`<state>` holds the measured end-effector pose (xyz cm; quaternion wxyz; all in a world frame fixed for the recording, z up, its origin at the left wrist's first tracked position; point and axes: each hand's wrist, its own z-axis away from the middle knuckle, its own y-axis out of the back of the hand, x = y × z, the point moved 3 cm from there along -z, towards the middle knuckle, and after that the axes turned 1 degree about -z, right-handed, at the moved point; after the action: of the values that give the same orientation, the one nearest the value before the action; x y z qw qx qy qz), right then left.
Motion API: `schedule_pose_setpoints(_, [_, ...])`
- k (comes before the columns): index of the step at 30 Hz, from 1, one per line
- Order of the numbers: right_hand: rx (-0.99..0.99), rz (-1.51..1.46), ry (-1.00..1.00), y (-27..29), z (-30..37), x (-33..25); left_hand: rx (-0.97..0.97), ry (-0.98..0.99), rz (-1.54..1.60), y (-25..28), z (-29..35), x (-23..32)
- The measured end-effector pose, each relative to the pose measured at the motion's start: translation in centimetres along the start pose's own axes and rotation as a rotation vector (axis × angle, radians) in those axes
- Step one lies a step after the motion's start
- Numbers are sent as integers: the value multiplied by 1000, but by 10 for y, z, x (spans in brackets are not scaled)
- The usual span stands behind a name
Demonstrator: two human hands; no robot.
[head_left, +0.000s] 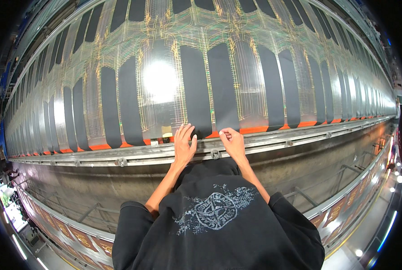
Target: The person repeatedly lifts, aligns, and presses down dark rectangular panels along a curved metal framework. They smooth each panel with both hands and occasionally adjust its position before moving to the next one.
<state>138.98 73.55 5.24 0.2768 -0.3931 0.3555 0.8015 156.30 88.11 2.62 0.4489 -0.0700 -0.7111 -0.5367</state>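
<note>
A long table carries rows of dark, flat, cloth-like panels. My left hand is open, its fingers stretched out over the table's near edge. Its fingertips are beside the lower left edge of one dark panel. My right hand is closed, with the fingers curled and the thumb against the forefinger. It is at the lower end of the neighbouring dark panel. What the right fingers pinch, if anything, is hidden. Between the hands, the rounded end of the left panel lies at the orange edge strip.
Thin yellow, green and orange lines cross the table between panels. A metal rail with round knobs runs along the near side. A small yellowish piece lies left of my left hand. Behind me stands a long railing.
</note>
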Motion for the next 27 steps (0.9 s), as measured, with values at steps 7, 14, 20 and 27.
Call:
schedule_pose_setpoints(7, [267, 419, 295, -6, -24, -19, -293, -212, -441, -28, -78, -20])
schedule_pose_setpoints(14, [35, 530, 310, 8, -16, 12, -226, -376, -517, -56, -266, -43])
schedule_pose_setpoints(20, [-16, 574, 286, 10, -22, 13, -236, -572, -539, -64, -352, -47])
schedule_pose_setpoints(27, [-105, 596, 303, 20, -24, 20, -166, -520, -591, -78, -341, -42])
